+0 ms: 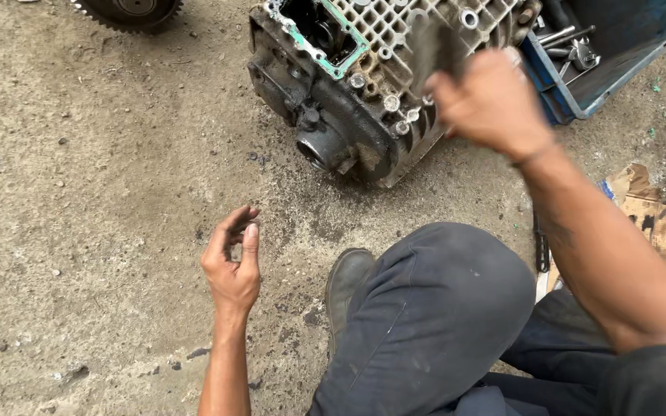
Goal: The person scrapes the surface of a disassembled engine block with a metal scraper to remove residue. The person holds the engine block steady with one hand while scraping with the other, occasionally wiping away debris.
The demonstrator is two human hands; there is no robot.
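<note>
The right hand is raised over the near right edge of a greasy metal engine casing, its fingers closed round a dark flat piece that is blurred, so its kind cannot be told; the piece stands above the casing's ribbed, grid-like top face. The casing lies tilted on the concrete floor at the upper middle of the view, with a green gasket strip edging its open cavity on the left and a round dark port jutting from its lower corner. The left hand hangs low over bare floor, well apart from the casing, with thumb and fingers curled loosely toward each other, half open and oily; whether anything small is pinched between them cannot be told. Just beside the casing's right edge sits a blue plastic tray holding metal tools. A toothed gear lies at the top left edge, well apart from both hands. The person's bent knee in dark trousers and a dark shoe fill the lower middle, near an oil stain. Torn cardboard lies at the right. To the left of the casing is broad open concrete with only small pebbles and stains.
</note>
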